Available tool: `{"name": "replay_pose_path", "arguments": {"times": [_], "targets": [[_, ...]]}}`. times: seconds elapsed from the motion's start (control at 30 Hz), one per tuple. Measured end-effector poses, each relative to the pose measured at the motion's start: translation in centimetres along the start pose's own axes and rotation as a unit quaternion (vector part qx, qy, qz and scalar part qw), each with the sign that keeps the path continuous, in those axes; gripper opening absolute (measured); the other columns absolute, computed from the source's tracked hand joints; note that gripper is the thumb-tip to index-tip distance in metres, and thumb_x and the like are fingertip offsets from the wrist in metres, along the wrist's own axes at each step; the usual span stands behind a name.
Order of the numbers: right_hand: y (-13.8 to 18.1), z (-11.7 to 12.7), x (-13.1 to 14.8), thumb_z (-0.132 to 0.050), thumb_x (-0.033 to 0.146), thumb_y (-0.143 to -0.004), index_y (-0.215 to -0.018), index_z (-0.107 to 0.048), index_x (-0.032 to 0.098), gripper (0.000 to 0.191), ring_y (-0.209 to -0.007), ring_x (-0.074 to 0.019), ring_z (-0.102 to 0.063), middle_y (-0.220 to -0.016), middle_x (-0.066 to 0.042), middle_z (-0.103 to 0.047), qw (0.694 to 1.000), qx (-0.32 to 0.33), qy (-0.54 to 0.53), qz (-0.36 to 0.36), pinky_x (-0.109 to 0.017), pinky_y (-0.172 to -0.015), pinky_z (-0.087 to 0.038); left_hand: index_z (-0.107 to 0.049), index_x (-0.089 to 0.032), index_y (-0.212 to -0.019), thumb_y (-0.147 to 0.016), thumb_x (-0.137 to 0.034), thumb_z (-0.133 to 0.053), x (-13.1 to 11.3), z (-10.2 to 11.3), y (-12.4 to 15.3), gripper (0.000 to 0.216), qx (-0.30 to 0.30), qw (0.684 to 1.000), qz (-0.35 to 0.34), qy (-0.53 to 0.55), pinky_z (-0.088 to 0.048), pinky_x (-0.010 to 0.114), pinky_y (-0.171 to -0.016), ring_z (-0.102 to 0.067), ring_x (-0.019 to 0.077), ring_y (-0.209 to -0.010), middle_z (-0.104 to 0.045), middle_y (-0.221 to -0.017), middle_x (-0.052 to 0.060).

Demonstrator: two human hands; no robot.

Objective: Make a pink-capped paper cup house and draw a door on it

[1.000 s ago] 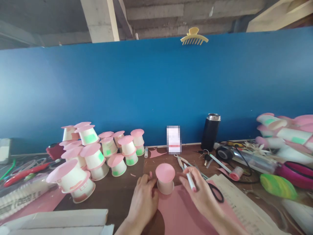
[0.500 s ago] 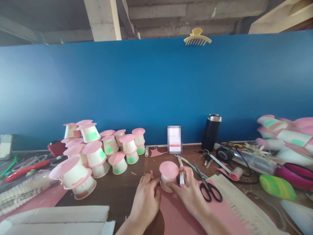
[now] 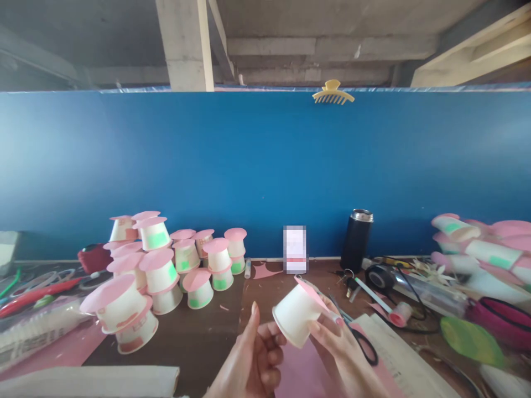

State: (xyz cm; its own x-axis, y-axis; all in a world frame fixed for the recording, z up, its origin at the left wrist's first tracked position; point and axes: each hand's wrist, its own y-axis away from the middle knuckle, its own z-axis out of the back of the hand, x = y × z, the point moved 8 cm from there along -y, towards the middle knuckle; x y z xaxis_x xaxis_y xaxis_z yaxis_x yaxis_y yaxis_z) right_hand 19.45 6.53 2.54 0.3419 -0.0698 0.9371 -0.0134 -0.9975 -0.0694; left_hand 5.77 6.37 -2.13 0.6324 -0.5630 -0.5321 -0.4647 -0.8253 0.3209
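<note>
My right hand (image 3: 338, 342) grips a white paper cup (image 3: 294, 318) that is tilted in the air, its mouth facing down and left. A pink paper disc (image 3: 311, 293) covers the cup's base. Between the same fingers is a white marker with a pink tip (image 3: 333, 317), partly hidden behind the cup. Left of the cup, my left hand (image 3: 259, 354) has its thumb raised apart and its fingers loosely curled near the rim; whether a fingertip touches the cup, I cannot tell. Pink paper (image 3: 302, 367) lies on the table under both hands.
Stacked disc-topped cups (image 3: 157, 271) stand at left, and more are piled (image 3: 493, 254) at far right. A phone (image 3: 295, 249) leans on the blue partition (image 3: 257, 166) near a black flask (image 3: 357, 240). Scissors (image 3: 367, 348) lie beside my right hand.
The cup has been lifted off the pink paper and tipped in my right hand. My left hand has turned, with its thumb now pointing up. The view has tilted slightly upward.
</note>
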Motion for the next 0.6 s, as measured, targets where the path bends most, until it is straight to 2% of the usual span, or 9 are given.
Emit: {"name": "replay_pose_path", "arguments": {"times": [0.1, 0.17, 0.23, 0.33, 0.4, 0.47, 0.53, 0.6], "targets": [[0.4, -0.9, -0.2, -0.078, 0.046, -0.071, -0.109, -0.054, 0.03, 0.048, -0.094, -0.024, -0.064, -0.101, -0.002, -0.071, 0.999, 0.037, 0.018, -0.014, -0.033, -0.078, -0.05, -0.066, -0.005, -0.095, -0.08, -0.073, -0.049, 0.9, -0.8, 0.2, 0.071, 0.057, 0.996, 0.053, 0.051, -0.014, 0.011, -0.034, -0.034, 0.0017, -0.042, -0.051, -0.063, 0.0], [0.7, -1.6, -0.4, -0.08, 0.046, -0.069, -0.106, -0.052, 0.029, 0.049, -0.091, -0.024, -0.065, -0.094, -0.001, -0.071, 0.998, 0.052, 0.015, -0.025, -0.034, -0.078, -0.05, -0.066, -0.006, -0.094, -0.081, -0.07, -0.052, 1.4, -0.8, 0.4, 0.068, 0.07, 0.994, 0.07, 0.048, -0.016, 0.011, -0.033, -0.032, 0.0019, -0.039, -0.048, -0.056, -0.002], [0.9, -2.2, -0.5, -0.082, 0.047, -0.065, -0.105, -0.051, 0.028, 0.054, -0.093, -0.0265, -0.066, -0.092, -0.002, -0.071, 0.998, 0.061, -0.01, -0.027, -0.036, -0.078, -0.051, -0.066, -0.008, -0.087, -0.082, -0.058, -0.063, 1.4, -0.4, 0.4, 0.05, 0.052, 0.996, 0.062, 0.047, -0.018, 0.011, -0.033, -0.029, 0.0017, -0.036, -0.043, -0.047, -0.004], [0.6, -2.2, -0.7, -0.085, 0.048, -0.061, -0.107, -0.049, 0.029, 0.062, -0.099, -0.0294, -0.066, -0.099, -0.004, -0.072, 0.997, 0.055, -0.045, -0.015, -0.038, -0.08, -0.052, -0.061, -0.013, -0.074, -0.079, -0.031, -0.073, 0.5, 0.7, 0.5, 0.022, -0.036, 0.996, -0.003, 0.083, -0.019, 0.011, -0.033, -0.03, 0.0017, -0.035, -0.039, -0.043, -0.007], [-0.1, -0.9, -0.9, -0.085, 0.046, -0.063, -0.109, -0.047, 0.029, 0.062, -0.106, -0.0287, -0.065, -0.102, -0.005, -0.073, 0.999, 0.016, -0.037, -0.011, -0.038, -0.085, -0.051, -0.057, -0.014, -0.072, -0.08, -0.02, -0.071, -0.5, 1.2, 0.8, 0.017, -0.088, 0.986, -0.072, 0.12, -0.022, 0.011, -0.033, -0.035, 0.0025, -0.037, -0.044, -0.048, -0.006], [-0.7, 1.2, -0.9, -0.084, 0.044, -0.067, -0.107, -0.046, 0.03, 0.057, -0.11, -0.0265, -0.064, -0.097, -0.003, -0.075, 0.998, -0.054, -0.013, -0.002, -0.036, -0.091, -0.049, -0.055, -0.014, -0.074, -0.082, -0.014, -0.066, -1.4, 1.5, 1.1, 0.013, -0.115, 0.975, -0.132, 0.138, -0.029, 0.013, -0.035, -0.041, 0.0042, -0.042, -0.052, -0.056, -0.003], [-1.1, 3.0, -0.6, -0.08, 0.048, -0.071, -0.102, -0.046, 0.03, 0.05, -0.105, -0.0256, -0.067, -0.087, 0.0, -0.077, 0.994, -0.103, -0.014, 0.014, -0.037, -0.094, -0.048, -0.056, -0.014, -0.079, -0.084, -0.011, -0.063, -1.8, 1.9, 1.0, 0.009, -0.129, 0.968, -0.166, 0.138, -0.035, 0.016, -0.038, -0.046, 0.006, -0.046, -0.055, -0.062, -0.001], [-0.9, 4.2, 0.0, -0.071, 0.055, -0.078, -0.102, -0.047, 0.032, 0.041, -0.097, -0.0248, -0.069, -0.083, 0.001, -0.077, 0.99, -0.137, 0.026, 0.025, -0.036, -0.09, -0.049, -0.056, -0.014, -0.083, -0.082, -0.01, -0.065, -1.8, 2.4, 0.6, 0.009, -0.142, 0.964, -0.185, 0.128, -0.038, 0.017, -0.04, -0.049, 0.007, -0.049, -0.056, -0.064, -0.001]]}}
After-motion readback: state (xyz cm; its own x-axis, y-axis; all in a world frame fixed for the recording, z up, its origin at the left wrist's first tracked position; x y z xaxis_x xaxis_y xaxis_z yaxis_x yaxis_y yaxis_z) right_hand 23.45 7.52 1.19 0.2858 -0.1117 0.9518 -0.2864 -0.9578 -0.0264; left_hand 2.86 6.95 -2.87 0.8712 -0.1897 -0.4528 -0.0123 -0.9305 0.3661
